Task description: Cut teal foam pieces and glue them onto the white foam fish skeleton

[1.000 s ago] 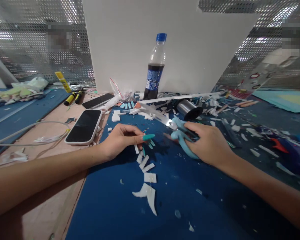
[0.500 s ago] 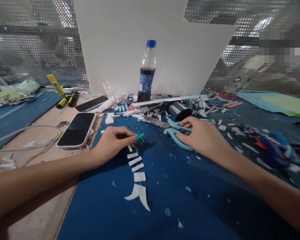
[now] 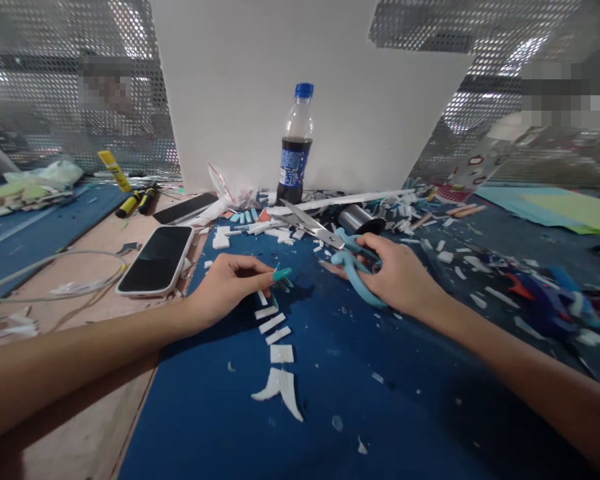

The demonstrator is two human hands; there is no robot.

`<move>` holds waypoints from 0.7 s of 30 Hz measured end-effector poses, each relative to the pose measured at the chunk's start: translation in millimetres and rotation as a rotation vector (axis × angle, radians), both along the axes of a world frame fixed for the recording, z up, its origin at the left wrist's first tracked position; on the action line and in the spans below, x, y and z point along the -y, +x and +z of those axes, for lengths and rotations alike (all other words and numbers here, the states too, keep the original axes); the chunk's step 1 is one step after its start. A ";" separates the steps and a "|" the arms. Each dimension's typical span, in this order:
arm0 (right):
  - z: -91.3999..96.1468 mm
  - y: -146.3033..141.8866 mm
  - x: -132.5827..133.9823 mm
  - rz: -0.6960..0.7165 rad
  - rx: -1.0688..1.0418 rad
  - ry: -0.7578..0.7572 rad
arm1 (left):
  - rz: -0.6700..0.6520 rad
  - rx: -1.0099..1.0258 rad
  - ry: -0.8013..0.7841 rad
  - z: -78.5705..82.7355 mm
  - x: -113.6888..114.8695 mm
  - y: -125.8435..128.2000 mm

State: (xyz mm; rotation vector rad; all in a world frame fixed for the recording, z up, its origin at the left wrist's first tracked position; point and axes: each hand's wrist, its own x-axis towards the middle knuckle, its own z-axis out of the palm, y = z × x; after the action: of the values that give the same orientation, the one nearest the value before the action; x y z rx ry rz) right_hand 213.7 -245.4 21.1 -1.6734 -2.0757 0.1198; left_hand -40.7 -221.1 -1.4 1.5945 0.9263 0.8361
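Note:
My right hand grips the light-blue handles of a pair of scissors, whose blades are open and point up and to the left. My left hand rests on the blue mat with its fingers pinched on a small teal strip. Just below that hand, a row of small white cut pieces runs down the mat to a larger curved white offcut.
A smartphone lies face up to the left, beside a white cable. A cola bottle stands before a white board. A metal cylinder, white and teal scraps, yellow-handled tools and coloured sheets at the right surround the mat.
My right hand has lifted the scissors off the mat and their blades have opened and tilted upward. My left hand has stayed in place, still pinching the teal strip.

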 end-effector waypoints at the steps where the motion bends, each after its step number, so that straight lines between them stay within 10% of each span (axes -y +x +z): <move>1: -1.4 -0.7 0.3 0.034 0.028 0.053 | -0.016 0.031 -0.017 -0.8 -0.5 -0.3; 11: -13.9 -6.0 6.2 0.353 0.173 0.488 | -0.141 0.276 -0.212 -2.2 -1.7 0.2; 21: -16.5 2.1 -2.2 0.014 0.162 0.320 | -0.009 0.151 -0.105 -5.6 -2.7 0.7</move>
State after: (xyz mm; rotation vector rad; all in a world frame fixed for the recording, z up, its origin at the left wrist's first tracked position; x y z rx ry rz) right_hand 215.9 -243.2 4.6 -1.5143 -2.0897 -0.3365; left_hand -39.9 -218.4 -7.0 1.4236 0.8410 0.8748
